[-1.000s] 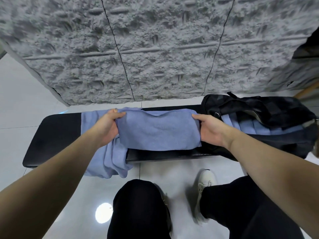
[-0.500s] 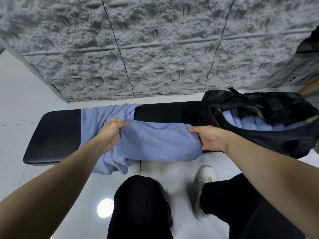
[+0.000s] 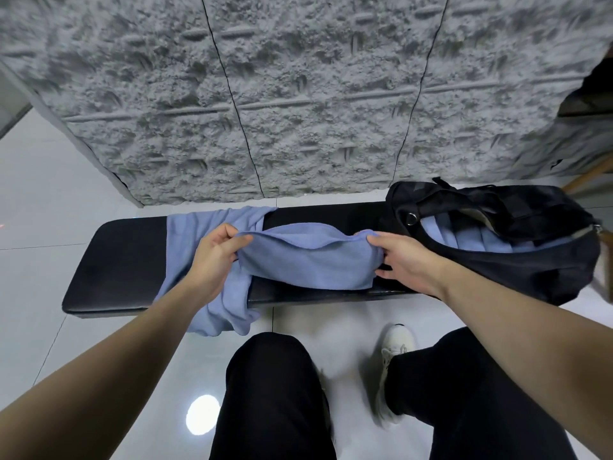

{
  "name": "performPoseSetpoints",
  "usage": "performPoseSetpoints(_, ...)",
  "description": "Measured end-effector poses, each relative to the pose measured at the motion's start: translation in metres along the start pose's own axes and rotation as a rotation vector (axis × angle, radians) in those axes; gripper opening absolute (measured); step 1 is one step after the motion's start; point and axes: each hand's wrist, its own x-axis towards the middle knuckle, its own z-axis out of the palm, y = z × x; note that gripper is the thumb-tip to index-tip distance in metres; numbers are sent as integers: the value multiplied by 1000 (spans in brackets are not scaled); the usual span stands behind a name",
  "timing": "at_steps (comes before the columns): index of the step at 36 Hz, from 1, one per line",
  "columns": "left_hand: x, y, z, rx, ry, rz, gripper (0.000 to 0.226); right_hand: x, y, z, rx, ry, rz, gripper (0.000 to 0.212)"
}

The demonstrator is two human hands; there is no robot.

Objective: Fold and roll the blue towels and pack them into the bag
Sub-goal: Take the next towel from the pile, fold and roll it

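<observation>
On the black bench (image 3: 116,260): one folded blue towel (image 3: 308,263), far edge lifted; left hand (image 3: 215,257) pinches its left corner, right hand (image 3: 403,260) pinches its right corner. Beneath the left hand: second blue towel (image 3: 205,240), draped over the bench's near edge. Right end: open black bag (image 3: 530,270), rolled blue towels (image 3: 464,235) packed inside.

blue towels (image 3: 308,263) on a black bench (image 3: 116,263), black bag (image 3: 517,260), grey rough-textured wall (image 3: 298,94), white floor tiles (image 3: 49,194).
</observation>
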Motion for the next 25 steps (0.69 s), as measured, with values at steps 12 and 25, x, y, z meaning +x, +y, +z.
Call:
performPoseSetpoints(12, -34, 11, -5, 154, 119, 25, 35, -33, 5, -9, 63, 208, -135, 23)
performPoseSetpoints(25, -80, 15, 17, 212, 227, 72, 18, -87, -3, -7, 161, 152, -387, 24)
